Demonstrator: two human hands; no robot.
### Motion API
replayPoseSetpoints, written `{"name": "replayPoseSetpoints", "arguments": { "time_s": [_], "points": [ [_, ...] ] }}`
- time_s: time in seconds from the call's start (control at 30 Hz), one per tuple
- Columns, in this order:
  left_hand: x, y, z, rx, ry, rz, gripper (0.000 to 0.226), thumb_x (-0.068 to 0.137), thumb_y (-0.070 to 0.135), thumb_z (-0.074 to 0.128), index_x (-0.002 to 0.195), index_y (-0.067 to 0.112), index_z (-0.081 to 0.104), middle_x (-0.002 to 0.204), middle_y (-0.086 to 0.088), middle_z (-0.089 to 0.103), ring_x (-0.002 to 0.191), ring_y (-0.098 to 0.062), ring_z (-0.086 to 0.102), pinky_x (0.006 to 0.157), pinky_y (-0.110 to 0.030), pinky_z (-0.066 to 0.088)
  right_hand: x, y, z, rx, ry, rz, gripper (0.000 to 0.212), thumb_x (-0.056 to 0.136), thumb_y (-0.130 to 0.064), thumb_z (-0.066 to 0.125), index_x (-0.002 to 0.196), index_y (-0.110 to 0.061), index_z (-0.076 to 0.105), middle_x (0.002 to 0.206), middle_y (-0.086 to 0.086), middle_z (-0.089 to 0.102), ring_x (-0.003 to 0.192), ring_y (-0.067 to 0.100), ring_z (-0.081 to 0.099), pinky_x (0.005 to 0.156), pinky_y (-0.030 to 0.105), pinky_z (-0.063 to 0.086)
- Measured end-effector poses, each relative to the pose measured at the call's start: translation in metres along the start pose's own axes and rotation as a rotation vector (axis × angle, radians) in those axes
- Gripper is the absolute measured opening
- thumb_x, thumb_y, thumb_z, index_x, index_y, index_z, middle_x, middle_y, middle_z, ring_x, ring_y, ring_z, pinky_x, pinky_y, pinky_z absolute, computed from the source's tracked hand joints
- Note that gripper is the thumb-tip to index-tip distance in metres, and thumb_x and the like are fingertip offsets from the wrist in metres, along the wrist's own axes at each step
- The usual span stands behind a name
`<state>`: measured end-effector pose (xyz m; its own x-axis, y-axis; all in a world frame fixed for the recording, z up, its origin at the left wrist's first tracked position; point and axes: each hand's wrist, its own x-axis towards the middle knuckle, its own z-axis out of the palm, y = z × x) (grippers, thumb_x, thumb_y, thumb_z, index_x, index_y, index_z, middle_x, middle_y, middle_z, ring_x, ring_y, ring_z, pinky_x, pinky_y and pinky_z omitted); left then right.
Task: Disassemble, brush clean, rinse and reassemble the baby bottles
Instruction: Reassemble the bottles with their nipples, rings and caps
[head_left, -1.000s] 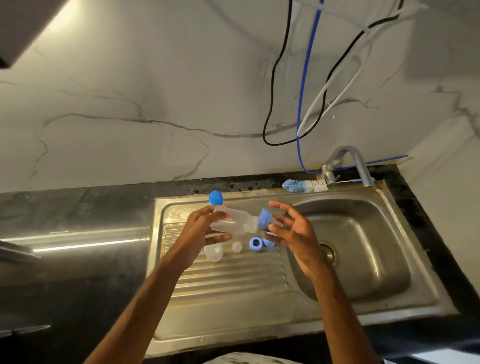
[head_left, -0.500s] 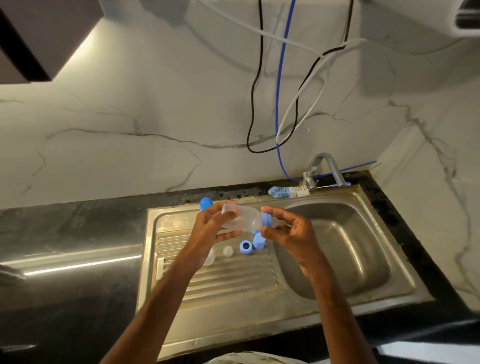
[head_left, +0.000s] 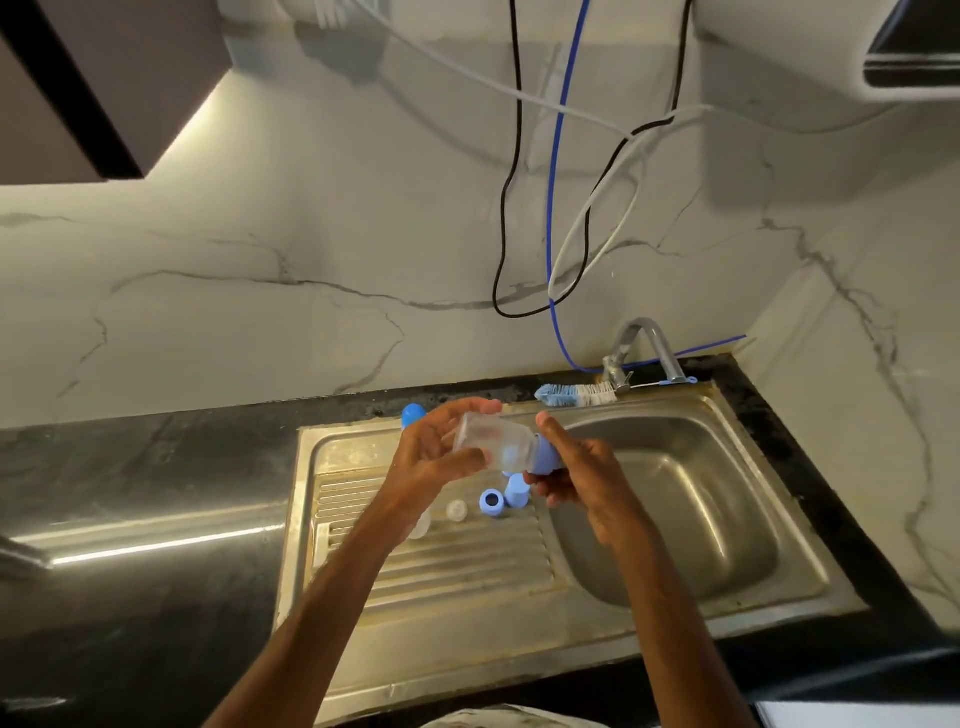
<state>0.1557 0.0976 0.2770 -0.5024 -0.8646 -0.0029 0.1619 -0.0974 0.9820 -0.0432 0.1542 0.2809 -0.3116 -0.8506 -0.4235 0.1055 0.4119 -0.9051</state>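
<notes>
Baby bottle (head_left: 491, 441) first: we see it held in the air above the drainboard (head_left: 467, 571), lying on its side with the base to the left and the neck to the right. Its body is clear, slightly cloudy plastic, and a pale blue screw collar (head_left: 545, 460) sits on the neck.

From the left, the dark tabletop (head_left: 130, 493) runs up to the rim of the steel sink (head_left: 306, 519). Near the sink's back-left corner stands a blue cap (head_left: 413, 414), partly behind the left hand (head_left: 431, 457). That hand's grip is wrapped round the bottle's base end, fingers above and thumb below.

Beneath it, loose parts lie on the ribbed drainboard. We make out a clear dome (head_left: 420, 527) half hidden by the wrist, then a small clear teat (head_left: 456, 510). Next comes a blue ring (head_left: 491, 502) with its opening towards us, and another blue piece (head_left: 518, 491) just beside it.

The right hand (head_left: 587, 478) has its grip on the blue collar, one finger over the top and the others curled beneath.

Further right, a bottle brush (head_left: 571, 395) with blue and white bristles lies along the sink's back edge, its handle end at the foot of the tap (head_left: 644, 348). The basin (head_left: 727, 519) fills the sink's right side.
</notes>
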Motion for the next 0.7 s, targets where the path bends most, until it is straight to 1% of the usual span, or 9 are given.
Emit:
{"name": "replayPoseSetpoints", "arguments": {
  "time_s": [0.07, 0.13, 0.23, 0.33, 0.4, 0.47, 0.57, 0.63, 0.7],
  "points": [
    [0.003, -0.003, -0.001, 0.01, -0.018, -0.005, 0.056, 0.086, 0.001, 0.07, 0.138, 0.014, 0.058, 0.138, -0.007, 0.064, 0.125, -0.03, 0.062, 0.098, -0.048, 0.055, -0.002, 0.001, 0.0, 0.026, 0.002, -0.005, 0.062, 0.093, -0.054, 0.063, 0.093, 0.007, 0.072, 0.079, 0.023, 0.074, 0.055, 0.019, 0.065, 0.047, 0.025, 0.051],
    [0.006, -0.006, 0.005, -0.092, 0.053, -0.087, 0.06, 0.084, 0.011, 0.077, 0.14, 0.017, 0.057, 0.136, -0.008, 0.065, 0.124, -0.029, 0.064, 0.099, -0.047, 0.055, -0.004, 0.002, 0.001, 0.07, 0.025, -0.027, 0.06, 0.092, -0.054, 0.064, 0.097, 0.005, 0.071, 0.081, 0.022, 0.075, 0.06, 0.021, 0.067, 0.05, 0.025, 0.052],
    [0.006, -0.01, 0.021, -0.19, 0.168, -0.203, 0.055, 0.08, 0.026, 0.085, 0.129, 0.012, 0.065, 0.124, -0.014, 0.071, 0.117, -0.032, 0.069, 0.097, -0.044, 0.057, -0.006, 0.002, 0.005, 0.073, 0.009, -0.047, 0.054, 0.091, -0.054, 0.065, 0.103, -0.001, 0.07, 0.086, 0.017, 0.077, 0.071, 0.025, 0.071, 0.056, 0.026, 0.056],
    [0.006, -0.014, 0.032, -0.124, 0.17, -0.159, 0.032, 0.084, 0.026, 0.081, 0.113, 0.014, 0.074, 0.112, -0.015, 0.075, 0.108, -0.034, 0.072, 0.096, -0.049, 0.058, -0.008, 0.005, 0.007, 0.049, -0.015, -0.054, 0.054, 0.091, -0.054, 0.063, 0.107, -0.003, 0.07, 0.09, 0.016, 0.078, 0.08, 0.03, 0.075, 0.064, 0.031, 0.061],
    [0.006, -0.015, 0.033, -0.107, 0.198, -0.132, 0.028, 0.085, 0.024, 0.079, 0.111, 0.013, 0.075, 0.11, -0.015, 0.076, 0.106, -0.034, 0.072, 0.099, -0.052, 0.056, -0.009, 0.005, 0.002, 0.07, -0.094, -0.059, 0.05, 0.09, -0.049, 0.067, 0.115, -0.006, 0.07, 0.1, 0.015, 0.078, 0.092, 0.031, 0.076, 0.076, 0.037, 0.063],
    [0.008, -0.014, 0.032, -0.088, 0.198, -0.13, 0.027, 0.089, 0.02, 0.077, 0.114, 0.009, 0.074, 0.11, -0.016, 0.076, 0.107, -0.034, 0.072, 0.1, -0.053, 0.055, -0.011, 0.005, -0.003, 0.114, -0.183, -0.073, 0.049, 0.084, -0.036, 0.077, 0.122, -0.007, 0.068, 0.109, 0.015, 0.076, 0.098, 0.032, 0.075, 0.086, 0.041, 0.062],
    [0.009, -0.01, 0.029, -0.097, 0.178, -0.158, 0.035, 0.086, 0.025, 0.078, 0.116, 0.009, 0.073, 0.111, -0.015, 0.076, 0.108, -0.032, 0.072, 0.1, -0.049, 0.056, -0.013, 0.002, -0.003, 0.147, -0.144, -0.067, 0.051, 0.078, -0.03, 0.083, 0.121, -0.006, 0.067, 0.106, 0.015, 0.076, 0.093, 0.034, 0.075, 0.08, 0.036, 0.063],
    [0.01, -0.008, 0.027, -0.136, 0.154, -0.169, 0.039, 0.085, 0.027, 0.077, 0.118, 0.008, 0.071, 0.114, -0.016, 0.075, 0.11, -0.032, 0.071, 0.098, -0.045, 0.056, -0.015, -0.001, -0.002, 0.104, -0.121, -0.053, 0.048, 0.085, -0.04, 0.077, 0.115, -0.003, 0.07, 0.1, 0.015, 0.077, 0.086, 0.031, 0.076, 0.074, 0.033, 0.061],
    [0.011, -0.008, 0.024, -0.184, 0.135, -0.179, 0.036, 0.087, 0.025, 0.073, 0.119, 0.008, 0.069, 0.116, -0.016, 0.074, 0.11, -0.029, 0.071, 0.093, -0.04, 0.057, -0.017, -0.004, 0.001, 0.055, -0.121, -0.038, 0.053, 0.088, -0.05, 0.07, 0.105, 0.0, 0.073, 0.093, 0.018, 0.077, 0.076, 0.027, 0.074, 0.067, 0.03, 0.059]
  ]
}}
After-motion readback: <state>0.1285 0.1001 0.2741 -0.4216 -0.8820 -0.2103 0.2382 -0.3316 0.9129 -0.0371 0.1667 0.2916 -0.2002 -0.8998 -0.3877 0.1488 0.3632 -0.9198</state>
